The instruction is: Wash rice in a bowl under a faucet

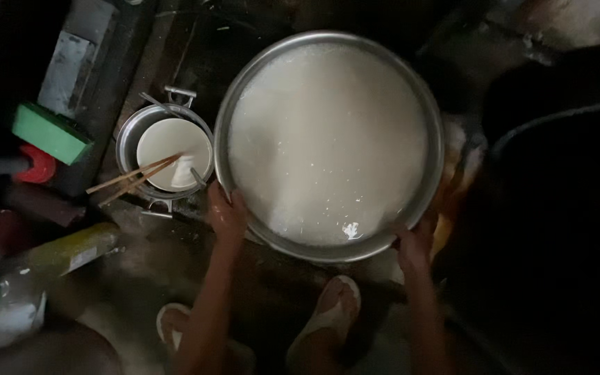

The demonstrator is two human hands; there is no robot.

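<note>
Basin (433,180) of milky water sits between left hand (227,215) and right hand (414,243), gripped at its rim.

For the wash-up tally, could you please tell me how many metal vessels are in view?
2: the large metal basin of milky water, held by left hand and right hand, and a small pot left of it. Dark corners may hide others.

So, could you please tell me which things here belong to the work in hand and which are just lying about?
In hand:
large metal basin of milky water
left hand on its rim
right hand on its rim

Lying about:
small pot with chopsticks
green sponge
yellow bottle
</note>
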